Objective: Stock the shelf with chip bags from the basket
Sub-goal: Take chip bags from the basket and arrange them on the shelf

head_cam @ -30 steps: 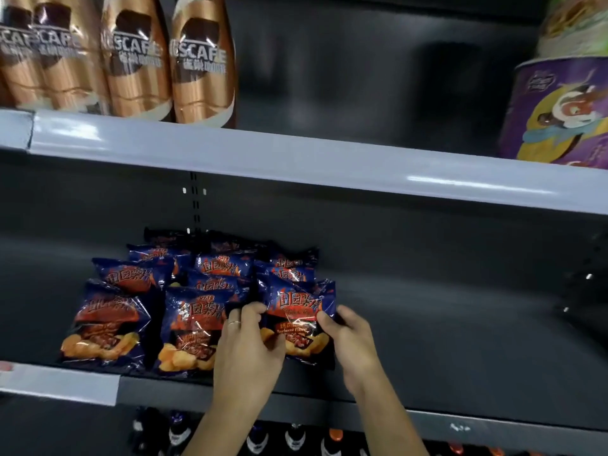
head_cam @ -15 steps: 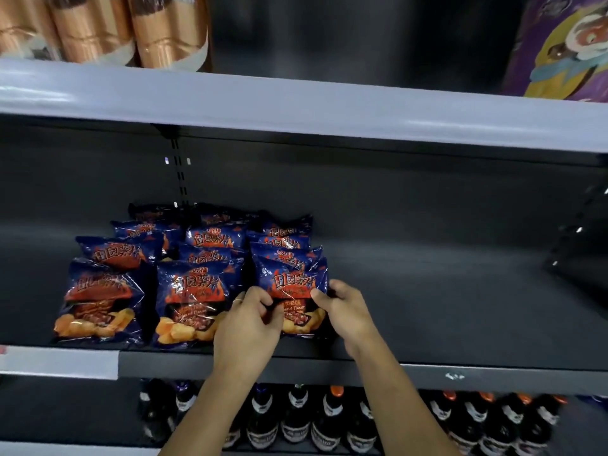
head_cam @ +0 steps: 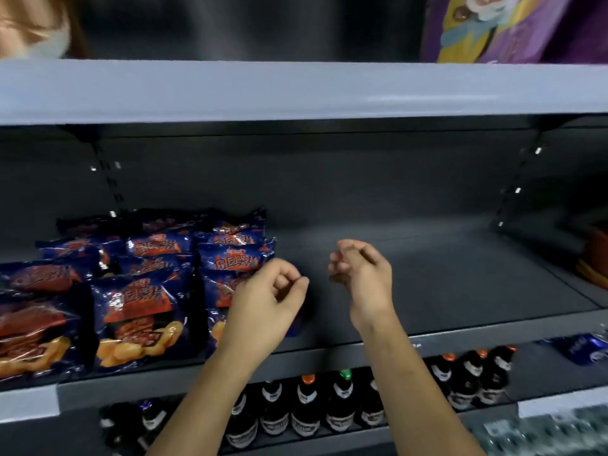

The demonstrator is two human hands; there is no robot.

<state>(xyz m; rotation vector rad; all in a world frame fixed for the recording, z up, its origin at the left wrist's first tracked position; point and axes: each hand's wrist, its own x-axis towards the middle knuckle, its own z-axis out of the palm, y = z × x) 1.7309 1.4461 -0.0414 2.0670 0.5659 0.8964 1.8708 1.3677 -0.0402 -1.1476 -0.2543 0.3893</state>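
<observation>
The chip bags (head_cam: 141, 311) crowd the shelf's (head_cam: 460, 284) left end. The left hand (head_cam: 266, 301) hovers before them, the right hand (head_cam: 362, 278) beside it. Both are empty, fingers loosely curled.

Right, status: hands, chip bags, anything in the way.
Left hand, right hand: loosely curled, holding nothing. Dark blue foil chip bags rowed on dark grey metal shelf, left side. Nothing blocking.

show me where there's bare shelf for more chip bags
Bare shelf runs from the chip bags rightward to the orange thing at the far right. The left side is crowded with bags, front to back.
</observation>
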